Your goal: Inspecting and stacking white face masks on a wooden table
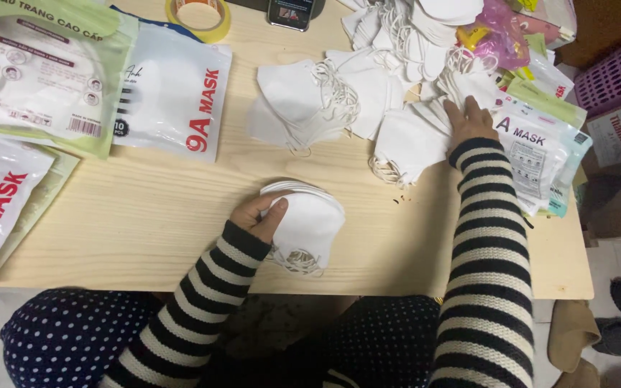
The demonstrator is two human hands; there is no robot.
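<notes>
My left hand (259, 215) grips a small stack of folded white face masks (309, 223) near the front edge of the wooden table (145, 215); their ear loops dangle below. My right hand (468, 118) reaches to the right side of the table and rests flat on a loose pile of white masks (407, 144), fingers spread over them. More white masks (310, 100) lie spread across the middle back of the table. Both arms wear black-and-white striped sleeves.
Flat mask packets lie at the left (170, 90) and far left (37, 72), with more packets (540, 154) at the right edge. A tape roll (198, 16) and a phone (292, 13) sit at the back. A pink basket (619, 72) stands off the table's right.
</notes>
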